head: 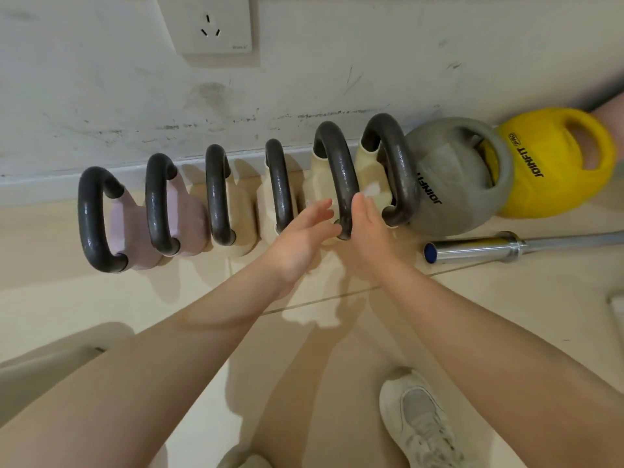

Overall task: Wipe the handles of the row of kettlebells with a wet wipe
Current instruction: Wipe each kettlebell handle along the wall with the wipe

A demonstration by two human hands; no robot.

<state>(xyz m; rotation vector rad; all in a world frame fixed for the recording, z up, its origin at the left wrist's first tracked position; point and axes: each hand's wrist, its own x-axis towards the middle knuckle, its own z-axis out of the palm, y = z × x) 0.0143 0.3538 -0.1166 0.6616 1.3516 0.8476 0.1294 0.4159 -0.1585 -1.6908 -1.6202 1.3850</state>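
Observation:
A row of kettlebells stands on the floor against the wall. Two are pink [189,214] at the left, several are cream, then come a grey one [452,184] and a yellow one [553,170]. The pink and cream ones have dark grey handles. My left hand [304,238] is open with fingers spread, just left of the fifth dark handle [341,184]. My right hand [368,224] is just right of that handle, with a small white wet wipe [373,190] at its fingertips. The sixth handle [398,170] is to its right.
A chrome barbell end [472,249] lies on the floor to the right of my hands. A wall socket [211,28] sits above the row. My white shoe [422,423] is at the bottom. Another person's limb [607,119] shows behind the yellow kettlebell.

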